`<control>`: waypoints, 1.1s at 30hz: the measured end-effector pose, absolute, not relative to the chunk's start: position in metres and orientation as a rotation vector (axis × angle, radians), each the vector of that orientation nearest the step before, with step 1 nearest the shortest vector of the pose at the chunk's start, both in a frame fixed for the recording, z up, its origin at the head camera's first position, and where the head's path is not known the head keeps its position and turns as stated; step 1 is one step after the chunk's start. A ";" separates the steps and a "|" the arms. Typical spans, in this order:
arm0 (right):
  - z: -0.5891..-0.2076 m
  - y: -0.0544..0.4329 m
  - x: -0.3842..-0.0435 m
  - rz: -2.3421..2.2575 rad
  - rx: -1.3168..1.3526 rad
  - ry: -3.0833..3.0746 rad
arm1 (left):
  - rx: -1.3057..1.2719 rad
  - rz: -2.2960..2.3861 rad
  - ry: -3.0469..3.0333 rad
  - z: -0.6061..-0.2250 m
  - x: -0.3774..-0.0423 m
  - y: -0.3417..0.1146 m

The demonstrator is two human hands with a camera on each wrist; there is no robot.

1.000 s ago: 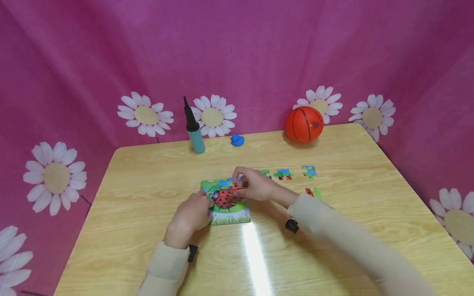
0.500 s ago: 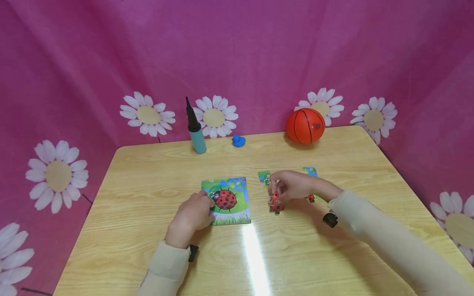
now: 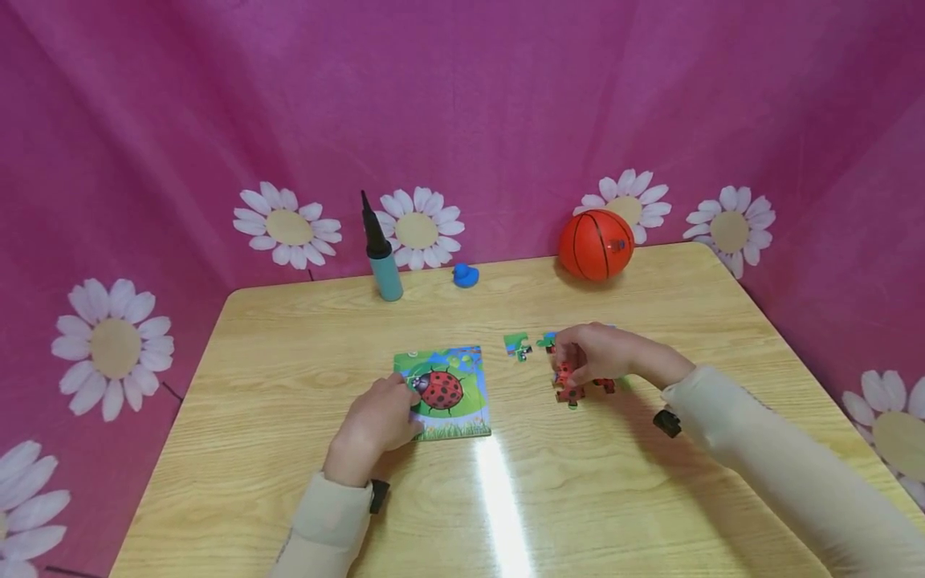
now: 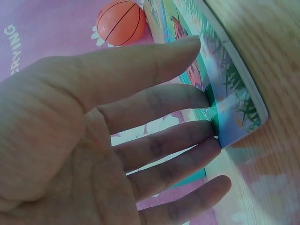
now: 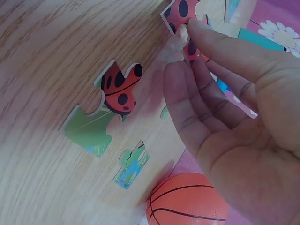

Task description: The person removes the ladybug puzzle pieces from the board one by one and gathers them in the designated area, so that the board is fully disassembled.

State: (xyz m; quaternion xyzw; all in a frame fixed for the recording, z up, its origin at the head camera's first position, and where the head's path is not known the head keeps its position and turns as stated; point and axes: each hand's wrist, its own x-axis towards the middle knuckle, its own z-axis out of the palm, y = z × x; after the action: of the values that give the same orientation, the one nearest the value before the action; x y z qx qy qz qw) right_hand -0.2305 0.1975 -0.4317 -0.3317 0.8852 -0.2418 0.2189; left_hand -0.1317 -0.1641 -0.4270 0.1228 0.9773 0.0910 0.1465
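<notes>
My left hand [image 3: 374,419] rests at the left edge of a square ladybug picture board [image 3: 468,405], its fingers stretched out. In the left wrist view the fingertips [image 4: 206,129] touch the board's edge, with the thumb over its face. To the right of the board, my right hand [image 3: 607,355] pinches a red, black-spotted puzzle piece [image 5: 182,11] between thumb and fingers, low over the table. Beside it lies a red-and-green puzzle piece [image 5: 119,93], and beyond that a blue-and-green puzzle piece [image 5: 133,164]. A green corner piece [image 3: 516,345] lies between the board and my right hand.
Along the back of the wooden table [image 3: 303,345] stand a teal-and-black hand pump [image 3: 385,273], a blue rubber duck [image 3: 466,276] and an orange toy basketball [image 3: 596,245]. A pink curtain [image 3: 462,104] with daisies surrounds the table.
My right hand has moved from over the ladybug board to the right, among the loose pieces, carrying the red spotted piece. My left hand has stayed at the board's left edge.
</notes>
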 end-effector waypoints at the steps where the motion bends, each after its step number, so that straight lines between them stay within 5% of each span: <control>1: -0.433 0.197 -0.230 -0.663 -0.920 2.460 | 0.349 0.262 2.813 -0.427 -0.132 -0.164; 9: -0.451 0.194 -0.226 -0.510 -1.144 2.617 | 0.346 0.273 2.807 -0.430 -0.130 -0.165; 33: -0.447 0.140 -0.221 -0.673 -1.191 2.758 | 0.369 0.338 2.921 -0.432 -0.138 -0.177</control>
State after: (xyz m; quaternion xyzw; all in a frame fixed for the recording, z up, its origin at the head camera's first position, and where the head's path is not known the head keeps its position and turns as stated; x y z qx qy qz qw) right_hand -0.2214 0.1403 -0.4466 -0.3866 0.8955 -0.2183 0.0313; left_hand -0.1380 -0.1767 -0.4322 0.1241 0.9817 0.1137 0.0887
